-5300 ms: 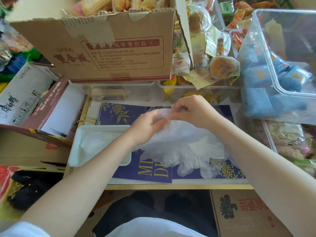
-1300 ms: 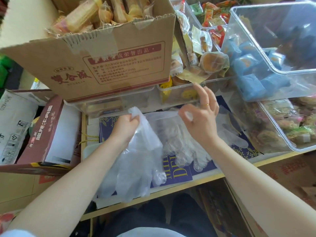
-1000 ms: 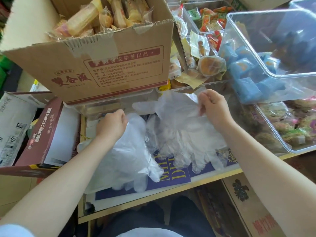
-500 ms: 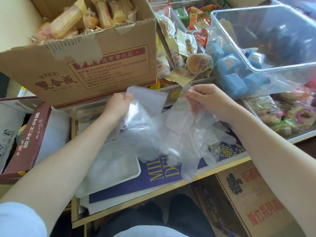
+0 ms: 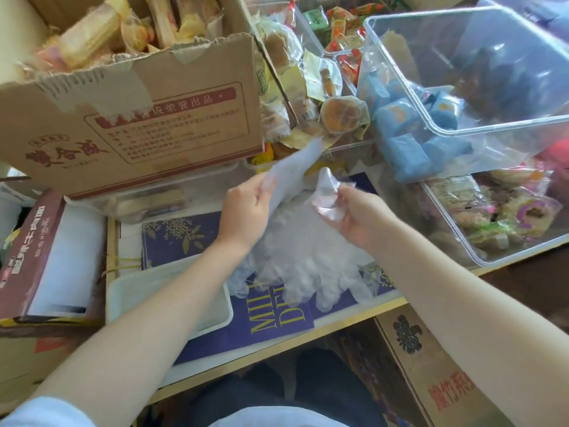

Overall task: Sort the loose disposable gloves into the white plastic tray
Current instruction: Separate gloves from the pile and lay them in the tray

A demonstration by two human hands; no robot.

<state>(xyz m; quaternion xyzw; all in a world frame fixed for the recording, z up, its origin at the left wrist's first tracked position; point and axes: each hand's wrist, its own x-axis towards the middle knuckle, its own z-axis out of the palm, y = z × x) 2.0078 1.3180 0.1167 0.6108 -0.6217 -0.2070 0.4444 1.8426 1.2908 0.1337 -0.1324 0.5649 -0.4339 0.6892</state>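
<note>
Wooden-edged table point(image 5: 311, 333), navy printed sheet point(image 5: 261, 329), white tray point(image 5: 123, 291), glove pile point(image 5: 308, 257), clear snack bins point(image 5: 492, 241)

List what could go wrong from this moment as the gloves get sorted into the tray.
1. The left hand and right hand each pinch thin film; the clingy glove pile may lift in a clump.
2. Glove fingers lie close to the table edge and could slide off.
3. The white tray lies partly under the left forearm, which could nudge it.

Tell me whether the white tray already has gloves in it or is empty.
Cannot tell. The white tray shows a pale, hazy floor, and the left forearm hides part of it. The glove pile lies outside on the blue mat.
</note>
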